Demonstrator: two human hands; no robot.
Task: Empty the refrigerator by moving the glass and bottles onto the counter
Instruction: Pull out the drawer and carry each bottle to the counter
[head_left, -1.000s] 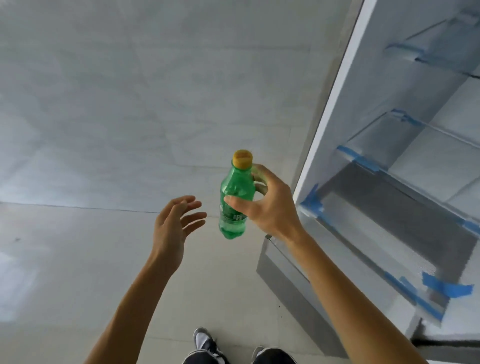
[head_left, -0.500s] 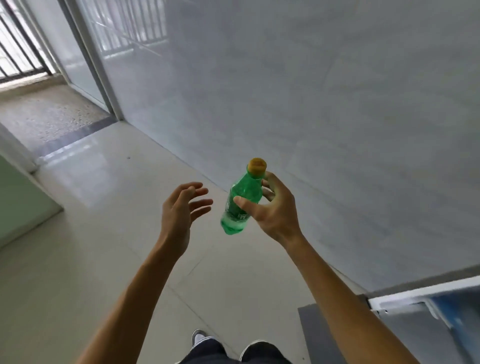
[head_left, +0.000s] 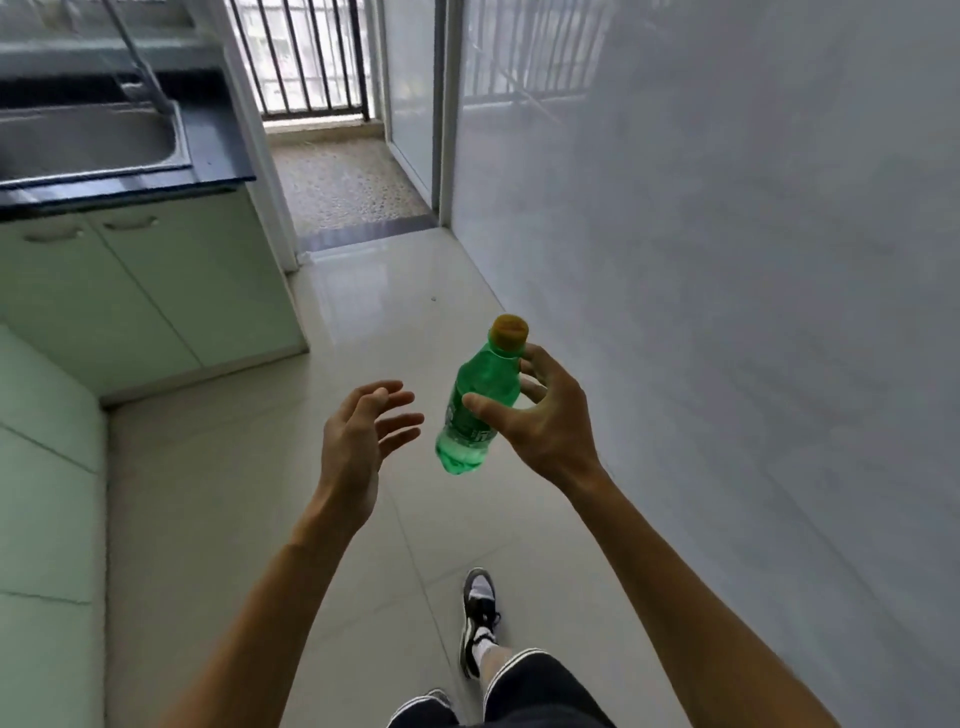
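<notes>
**Green bottle carried in the right hand, above the floor**

The right hand (head_left: 545, 426) grips a green plastic bottle (head_left: 475, 410) with a yellow cap (head_left: 510, 331). The thumb (head_left: 482, 406) lies across the label and the fingers (head_left: 537, 366) curl round the far side. The bottle tilts, cap up and leaning right, and hangs in the air over the pale tiled floor (head_left: 249, 493), touching nothing but that hand.

Just left of the bottle is the left hand (head_left: 353, 441), apart from it, fingers loosely spread and holding nothing, palm turned toward the bottle.

Well away to the upper left of the bottle is the dark counter (head_left: 218, 150) with a steel sink (head_left: 78, 140) set in it, over pale green cabinet doors (head_left: 156, 291). To the right of the bottle a glossy white wall (head_left: 727, 260) runs back to a barred doorway (head_left: 306, 57). Below the bottle, a black-and-white shoe (head_left: 479, 608) is planted on the tiles.
</notes>
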